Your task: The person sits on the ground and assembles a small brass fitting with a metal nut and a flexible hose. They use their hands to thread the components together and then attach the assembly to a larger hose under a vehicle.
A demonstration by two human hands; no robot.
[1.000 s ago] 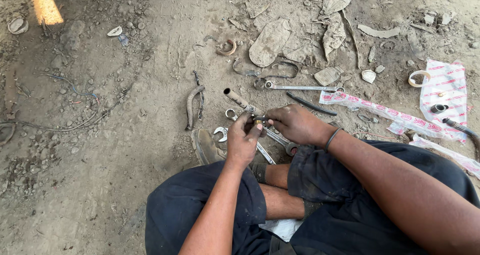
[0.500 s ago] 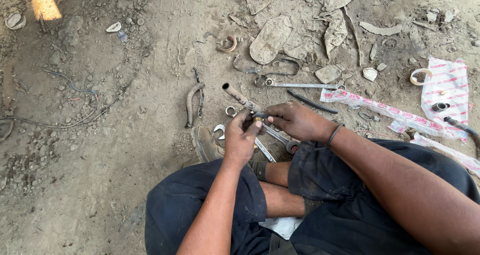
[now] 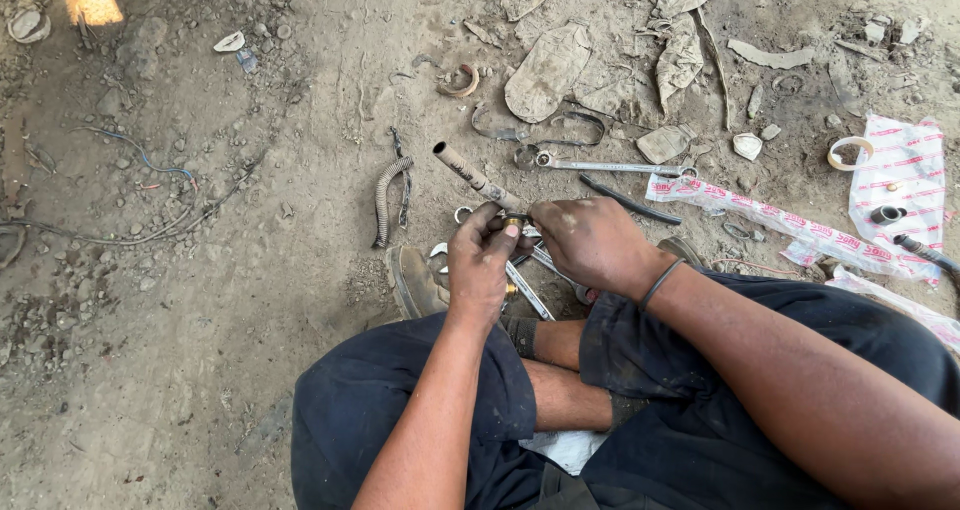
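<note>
On the dusty ground at the left lies a ribbed grey coiled hose piece [image 3: 384, 202]. Just right of it, the left hand [image 3: 481, 263] is closed around the near end of a tan cylindrical tube [image 3: 472, 175], which slants up and away to the left. The right hand [image 3: 592, 242] pinches what seems a small fitting at that same end, fingertips meeting the left thumb. Beyond lies a long silver spanner [image 3: 610, 167], then a red-and-white plastic wrapper [image 3: 790, 230].

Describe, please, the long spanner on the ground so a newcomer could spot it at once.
Start at the person's right hand and look just beyond it across the dirt ground. There lies a slim silver spanner, level across the picture, ring end pointing left. Unlike the black rod beside it, it shines.
</note>
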